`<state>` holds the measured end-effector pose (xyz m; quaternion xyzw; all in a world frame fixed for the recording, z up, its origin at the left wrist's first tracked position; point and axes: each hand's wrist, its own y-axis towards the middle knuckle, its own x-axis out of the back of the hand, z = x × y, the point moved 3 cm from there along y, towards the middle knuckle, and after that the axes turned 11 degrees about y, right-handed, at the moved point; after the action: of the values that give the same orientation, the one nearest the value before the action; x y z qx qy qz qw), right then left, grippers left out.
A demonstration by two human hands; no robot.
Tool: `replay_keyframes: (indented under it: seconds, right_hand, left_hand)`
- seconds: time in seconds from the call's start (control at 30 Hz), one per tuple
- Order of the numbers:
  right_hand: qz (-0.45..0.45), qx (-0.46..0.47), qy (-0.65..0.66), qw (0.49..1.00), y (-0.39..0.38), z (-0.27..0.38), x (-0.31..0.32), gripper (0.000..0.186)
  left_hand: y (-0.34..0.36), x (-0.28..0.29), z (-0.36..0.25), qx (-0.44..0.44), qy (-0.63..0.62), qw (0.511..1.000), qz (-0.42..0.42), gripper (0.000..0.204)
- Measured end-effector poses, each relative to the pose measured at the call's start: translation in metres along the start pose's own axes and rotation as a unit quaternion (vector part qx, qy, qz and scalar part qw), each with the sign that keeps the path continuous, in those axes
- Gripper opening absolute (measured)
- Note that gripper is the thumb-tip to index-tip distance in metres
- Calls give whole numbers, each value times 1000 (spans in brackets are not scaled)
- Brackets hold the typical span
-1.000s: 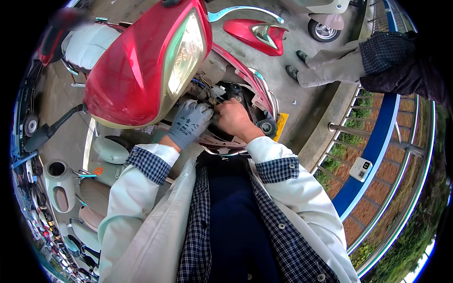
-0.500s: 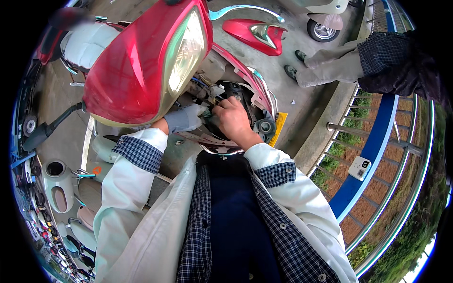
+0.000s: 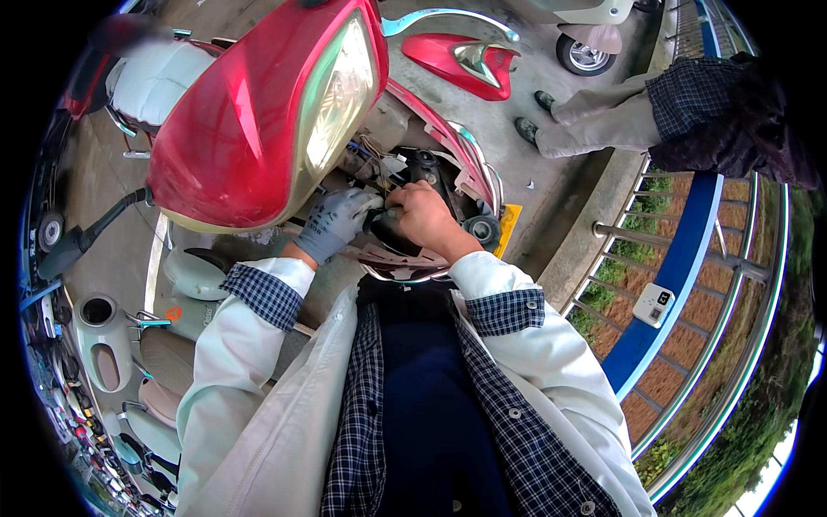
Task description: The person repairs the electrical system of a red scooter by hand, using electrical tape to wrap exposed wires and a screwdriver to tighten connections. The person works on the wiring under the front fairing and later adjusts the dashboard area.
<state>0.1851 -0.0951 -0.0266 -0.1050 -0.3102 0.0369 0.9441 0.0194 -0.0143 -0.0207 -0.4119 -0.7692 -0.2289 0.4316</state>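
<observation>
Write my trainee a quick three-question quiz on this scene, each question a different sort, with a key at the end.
1. Which is bare near the exposed wires: the left grip or the right grip?
2. True or false: the separate red panel lies on the ground.
3. Fill in: the small device on the blue rail is mostly ____ in colour.

Key: 1. Right grip. 2. True. 3. White.

White jacket (image 3: 564, 379), worn open; its 2 turned-back cuffs (image 3: 500, 315) and front facings (image 3: 532, 444) show a dark blue-and-white check, with round buttons (image 3: 514, 414). Beneath lies a navy garment (image 3: 426, 388). 1 grey glove (image 3: 338, 217), bearing dark markings (image 3: 315, 229), covers the left hand (image 3: 332, 224).
</observation>
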Motion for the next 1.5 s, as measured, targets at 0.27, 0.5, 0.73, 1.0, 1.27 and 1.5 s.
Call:
replay_keyframes:
  seconds: [0.27, 0.5, 0.73, 1.0, 1.27, 1.5]
  right_hand:
    - [-10, 15, -17, 1000, -5, 2, 0, 23]
    - [-104, 155, -121, 975, -16, 26, 2, 13]
    - [-94, 106, -78, 987, -14, 23, 9, 15]
    - [33, -7, -62, 997, 10, -5, 2, 23]
    - [-31, 88, -125, 988, -2, 22, 13, 21]
    - [-74, 83, -128, 986, -8, 18, 4, 25]
  left_hand:
    - [3, 1, -2, 37, 4, 998, 50, 21]
    - [26, -23, 32, 149, -225, 942, 200, 20]
    - [32, -7, 22, 245, -135, 955, 93, 38]
    - [0, 10, -17, -88, 190, 978, -20, 29]
    - [20, -11, 11, 66, 51, 973, 215, 17]
    - [16, -14, 19, 26, 9, 983, 182, 25]
